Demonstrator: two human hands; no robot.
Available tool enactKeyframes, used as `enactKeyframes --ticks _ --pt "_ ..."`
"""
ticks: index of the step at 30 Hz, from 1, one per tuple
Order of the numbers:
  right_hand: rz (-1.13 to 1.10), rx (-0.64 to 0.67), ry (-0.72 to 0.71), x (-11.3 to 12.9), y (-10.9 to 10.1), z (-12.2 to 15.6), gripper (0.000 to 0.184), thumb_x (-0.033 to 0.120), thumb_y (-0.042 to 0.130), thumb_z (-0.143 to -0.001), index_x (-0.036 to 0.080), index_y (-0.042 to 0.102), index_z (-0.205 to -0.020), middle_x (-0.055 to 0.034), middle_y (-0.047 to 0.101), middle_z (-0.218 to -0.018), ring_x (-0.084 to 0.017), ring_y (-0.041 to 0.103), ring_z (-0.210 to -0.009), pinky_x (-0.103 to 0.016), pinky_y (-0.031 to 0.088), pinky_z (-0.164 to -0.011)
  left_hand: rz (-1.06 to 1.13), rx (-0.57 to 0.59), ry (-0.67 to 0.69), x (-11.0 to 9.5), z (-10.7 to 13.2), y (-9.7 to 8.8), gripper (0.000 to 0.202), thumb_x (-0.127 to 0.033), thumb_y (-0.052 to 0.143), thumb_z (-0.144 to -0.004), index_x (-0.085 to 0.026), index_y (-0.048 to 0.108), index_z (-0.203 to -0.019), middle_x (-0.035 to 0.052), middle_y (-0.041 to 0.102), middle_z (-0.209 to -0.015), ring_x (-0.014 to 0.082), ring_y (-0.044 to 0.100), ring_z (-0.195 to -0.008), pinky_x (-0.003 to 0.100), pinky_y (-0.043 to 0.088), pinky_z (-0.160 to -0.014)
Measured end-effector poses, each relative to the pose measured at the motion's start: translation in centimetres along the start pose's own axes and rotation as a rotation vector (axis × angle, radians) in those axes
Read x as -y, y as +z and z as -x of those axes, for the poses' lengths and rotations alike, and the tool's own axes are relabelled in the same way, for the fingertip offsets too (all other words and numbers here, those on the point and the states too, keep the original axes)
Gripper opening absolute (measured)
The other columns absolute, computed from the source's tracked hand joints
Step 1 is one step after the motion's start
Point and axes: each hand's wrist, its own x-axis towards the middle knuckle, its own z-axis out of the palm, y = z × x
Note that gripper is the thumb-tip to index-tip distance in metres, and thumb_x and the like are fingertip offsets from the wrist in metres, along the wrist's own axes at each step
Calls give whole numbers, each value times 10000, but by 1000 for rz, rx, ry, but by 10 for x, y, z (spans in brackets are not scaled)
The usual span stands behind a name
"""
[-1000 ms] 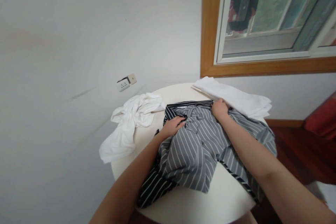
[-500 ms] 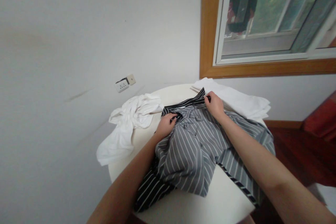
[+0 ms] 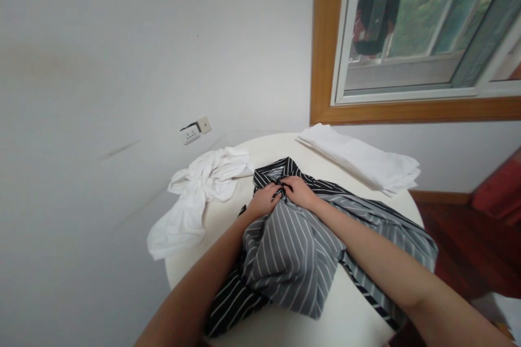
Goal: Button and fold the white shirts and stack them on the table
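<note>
A grey and black striped shirt [image 3: 293,249] lies crumpled on a round white table [image 3: 345,314]. Its black striped collar [image 3: 280,169] points toward the wall. My left hand [image 3: 265,200] and my right hand [image 3: 299,191] meet just below the collar, both closed in a pinch on the shirt's fabric at the neck. My forearms lie over the shirt's body.
A crumpled white garment [image 3: 195,195] hangs over the table's left edge. A folded white cloth [image 3: 362,160] lies at the back right under a wood-framed window [image 3: 325,65]. A wall socket [image 3: 191,131] is behind the table. A red seat [image 3: 499,187] stands at the right.
My right hand has let go of the collar's far end and come left to meet my left hand at the neck. The collar is now bunched together.
</note>
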Motion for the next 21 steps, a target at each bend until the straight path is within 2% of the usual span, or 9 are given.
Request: enactKeyframes --ticks 3,6,10,12,14,17,19,21 --pt "33 24 -3 -1 -4 2 415 34 490 -783 125 674 -1143 -113 669 -1151 -205 570 -1090 -327 379 -1008 -37 -60 26 -6 3 -9 339 -313 423 -921 -185 642 -1145 102 655 -1159 228 600 -1054 368 467 -949" --pt "116 16 43 2 -5 6 415 77 514 -791 133 672 -1171 -118 642 -1141 -223 531 -1086 -344 375 -995 -116 -187 25 -13 9 -24 339 -332 398 -941 -207 673 -1095 95 691 -1024 231 597 -962 373 461 -907" --pt "208 -10 111 8 -8 9 372 129 516 -829 170 696 -1152 -113 622 -1050 -233 515 -1015 -339 398 -931 -213 -377 38 -17 14 -40 345 -270 392 -943 -212 645 -1170 106 655 -1015 255 539 -1003 411 425 -919" --pt "235 -19 134 9 -11 9 358 132 500 -844 181 707 -1133 -111 629 -1006 -235 521 -990 -338 401 -911 -219 -413 8 -14 14 -40 328 -241 440 -918 -222 644 -1174 104 634 -1053 264 518 -1039 427 418 -936" --pt "248 -18 151 10 -14 9 343 140 494 -857 185 712 -1117 -109 643 -983 -236 529 -979 -341 400 -902 -196 -388 -15 -8 11 -37 331 -221 507 -877 -231 643 -1179 100 617 -1140 272 494 -1104 442 407 -976" --pt "250 -18 169 11 -17 9 301 165 511 -864 193 720 -1079 -97 669 -971 -235 542 -971 -344 401 -900 -171 -258 -15 4 -3 -34 364 -204 581 -817 -253 652 -1170 78 570 -1298 283 426 -1230 474 359 -1057" --pt "251 -37 181 11 -18 10 265 186 531 -864 201 726 -1043 -86 684 -976 -237 550 -962 -345 408 -895 -173 -151 17 10 -17 -35 287 -220 599 -803 -264 698 -1069 57 580 -1303 279 414 -1257 478 339 -1079" --pt "252 -74 193 11 -19 10 236 205 544 -866 214 727 -1013 -77 689 -982 -237 558 -963 -339 419 -883 -177 -77 50 13 -31 -36 195 -238 600 -804 -256 728 -949 55 641 -1204 265 476 -1196 453 366 -1055"
